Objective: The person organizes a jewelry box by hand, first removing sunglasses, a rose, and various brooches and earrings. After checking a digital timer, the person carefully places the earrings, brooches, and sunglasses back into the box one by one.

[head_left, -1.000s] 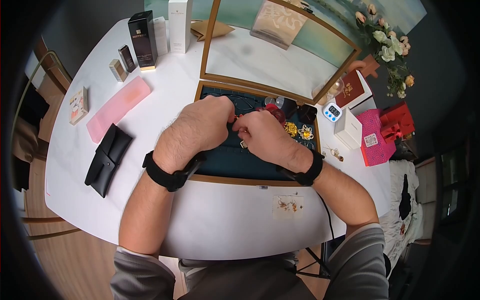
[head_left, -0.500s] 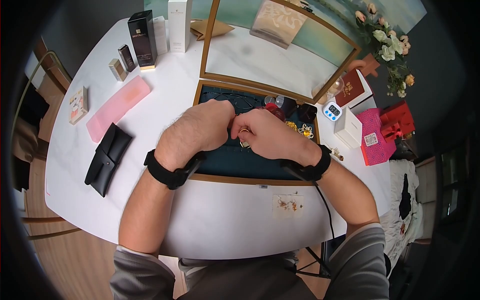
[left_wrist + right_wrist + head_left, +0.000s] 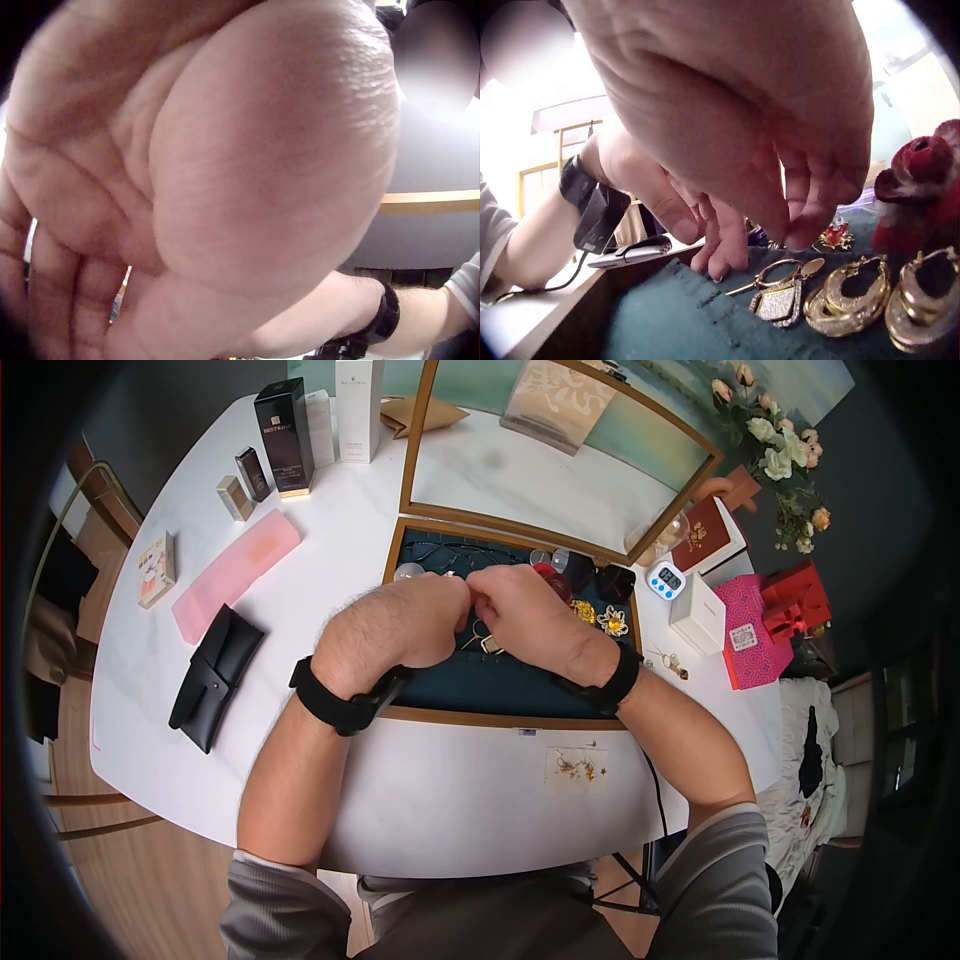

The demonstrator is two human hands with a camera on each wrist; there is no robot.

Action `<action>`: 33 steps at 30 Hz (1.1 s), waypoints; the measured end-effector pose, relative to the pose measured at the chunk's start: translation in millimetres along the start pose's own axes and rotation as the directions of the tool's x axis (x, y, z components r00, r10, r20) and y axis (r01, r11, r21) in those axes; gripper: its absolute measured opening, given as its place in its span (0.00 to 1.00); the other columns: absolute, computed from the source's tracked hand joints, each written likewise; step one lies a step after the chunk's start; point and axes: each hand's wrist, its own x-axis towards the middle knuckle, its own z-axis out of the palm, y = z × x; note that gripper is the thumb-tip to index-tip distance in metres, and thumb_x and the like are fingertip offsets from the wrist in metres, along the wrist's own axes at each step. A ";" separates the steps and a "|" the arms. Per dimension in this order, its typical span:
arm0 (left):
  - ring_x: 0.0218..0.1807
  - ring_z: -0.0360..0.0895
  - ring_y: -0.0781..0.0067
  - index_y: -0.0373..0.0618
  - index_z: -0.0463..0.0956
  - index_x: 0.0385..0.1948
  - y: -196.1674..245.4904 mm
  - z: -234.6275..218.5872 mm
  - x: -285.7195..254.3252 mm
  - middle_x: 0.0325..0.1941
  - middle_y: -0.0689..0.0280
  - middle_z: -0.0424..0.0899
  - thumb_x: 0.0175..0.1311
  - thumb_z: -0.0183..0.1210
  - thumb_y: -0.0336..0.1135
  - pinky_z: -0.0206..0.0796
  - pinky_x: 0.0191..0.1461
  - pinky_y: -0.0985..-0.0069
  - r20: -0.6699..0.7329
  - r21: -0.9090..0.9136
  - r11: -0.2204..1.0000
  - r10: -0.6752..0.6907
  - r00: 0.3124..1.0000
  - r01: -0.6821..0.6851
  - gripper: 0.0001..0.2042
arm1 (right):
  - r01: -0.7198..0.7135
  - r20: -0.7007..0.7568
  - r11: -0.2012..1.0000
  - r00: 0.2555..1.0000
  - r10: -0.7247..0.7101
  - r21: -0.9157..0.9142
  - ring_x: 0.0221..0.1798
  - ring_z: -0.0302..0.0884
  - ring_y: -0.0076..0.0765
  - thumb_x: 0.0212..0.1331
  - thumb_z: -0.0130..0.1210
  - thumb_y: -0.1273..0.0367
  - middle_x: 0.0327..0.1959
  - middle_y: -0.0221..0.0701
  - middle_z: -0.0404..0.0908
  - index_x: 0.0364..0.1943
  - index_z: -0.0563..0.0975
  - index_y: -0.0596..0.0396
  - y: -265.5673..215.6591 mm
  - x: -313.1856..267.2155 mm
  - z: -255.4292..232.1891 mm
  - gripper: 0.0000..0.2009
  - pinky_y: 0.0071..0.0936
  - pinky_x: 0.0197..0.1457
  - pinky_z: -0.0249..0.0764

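Note:
The left hand (image 3: 395,622) and right hand (image 3: 530,615) meet over a dark-green lined jewellery case (image 3: 500,717). Bent left fingers and thumb (image 3: 682,225) show beside the right hand (image 3: 742,97), whose thumb and fingertips come together; anything between either hand's fingertips is hidden. Just below them lies a gold hoop earring with a glittering diamond-shaped pendant (image 3: 778,304). Beside it are layered gold hoops (image 3: 847,300) and a red flower piece (image 3: 922,165). A red-stone piece (image 3: 836,236) sits behind the right fingertips. The left palm (image 3: 262,165) fills the left wrist view.
The raised glass lid (image 3: 520,535) stands behind the case. Left are a black pouch (image 3: 215,680) and pink case (image 3: 240,575). Small jewellery on a card (image 3: 575,770) lies in front; a timer (image 3: 665,580) and white box (image 3: 697,615) are right.
The right hand has moved slightly up and away from the gold hoop, which now shows below the hands. The left hand has shifted down slightly, uncovering a round clear item at the case's left side.

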 end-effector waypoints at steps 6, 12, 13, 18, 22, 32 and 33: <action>0.50 0.91 0.55 0.44 0.90 0.50 3.4 -2.4 -6.9 0.46 0.55 0.92 0.63 0.55 0.17 0.83 0.55 0.63 -0.009 -0.079 0.996 0.049 0.999 -0.049 0.19 | -0.004 -0.009 0.979 1.000 0.002 -0.204 0.45 0.88 0.55 0.54 0.65 0.79 0.37 0.42 0.87 0.36 0.87 0.57 -8.7 -10.9 -6.4 0.06 0.46 0.50 0.85; 0.52 0.91 0.55 0.49 0.91 0.52 4.0 6.8 2.0 0.46 0.56 0.93 0.63 0.53 0.16 0.82 0.56 0.63 0.050 -0.073 0.997 0.032 0.998 -0.028 0.22 | 0.029 0.023 0.937 0.999 -0.022 -0.347 0.48 0.85 0.52 0.59 0.65 0.78 0.38 0.38 0.84 0.34 0.87 0.55 -5.5 -18.0 0.2 0.04 0.46 0.53 0.83; 0.52 0.91 0.55 0.49 0.91 0.53 4.4 7.2 1.7 0.46 0.56 0.93 0.63 0.54 0.16 0.82 0.56 0.64 0.050 -0.076 0.997 0.031 0.998 -0.027 0.23 | 0.029 0.033 0.934 0.999 -0.018 -0.357 0.48 0.85 0.51 0.59 0.65 0.78 0.38 0.39 0.83 0.34 0.88 0.55 -5.2 -17.7 0.7 0.04 0.46 0.53 0.82; 0.51 0.91 0.55 0.50 0.91 0.53 8.0 1.8 -2.3 0.45 0.56 0.94 0.63 0.54 0.16 0.82 0.56 0.64 0.036 -0.066 0.998 0.021 0.999 -0.018 0.23 | 0.039 0.059 0.933 0.998 -0.019 -0.357 0.50 0.86 0.52 0.51 0.69 0.78 0.41 0.42 0.85 0.34 0.90 0.56 -8.0 -17.1 -1.4 0.06 0.45 0.56 0.84; 0.50 0.91 0.57 0.50 0.92 0.52 3.6 1.3 -0.8 0.45 0.57 0.94 0.64 0.55 0.17 0.83 0.56 0.65 0.019 -0.060 0.998 0.034 0.999 -0.033 0.22 | 0.050 0.043 0.939 0.998 -0.038 -0.340 0.50 0.85 0.52 0.50 0.68 0.78 0.40 0.42 0.84 0.34 0.90 0.57 -9.1 -19.1 -0.6 0.07 0.45 0.57 0.82; 0.52 0.91 0.56 0.41 0.90 0.49 10.9 2.4 1.9 0.45 0.56 0.94 0.62 0.53 0.14 0.82 0.58 0.65 0.054 -0.088 0.995 0.041 0.998 -0.036 0.20 | 0.067 -0.007 0.935 0.997 -0.074 -0.349 0.46 0.81 0.51 0.56 0.63 0.81 0.37 0.40 0.79 0.32 0.87 0.57 -0.6 -18.4 4.8 0.05 0.47 0.52 0.79; 0.52 0.91 0.56 0.41 0.90 0.49 9.9 3.3 3.0 0.45 0.56 0.94 0.62 0.53 0.14 0.82 0.58 0.65 0.054 -0.088 0.995 0.041 0.998 -0.037 0.20 | 0.067 -0.010 0.932 0.997 -0.076 -0.356 0.46 0.81 0.52 0.55 0.63 0.81 0.37 0.41 0.79 0.31 0.87 0.58 -0.4 -18.3 5.0 0.05 0.48 0.52 0.79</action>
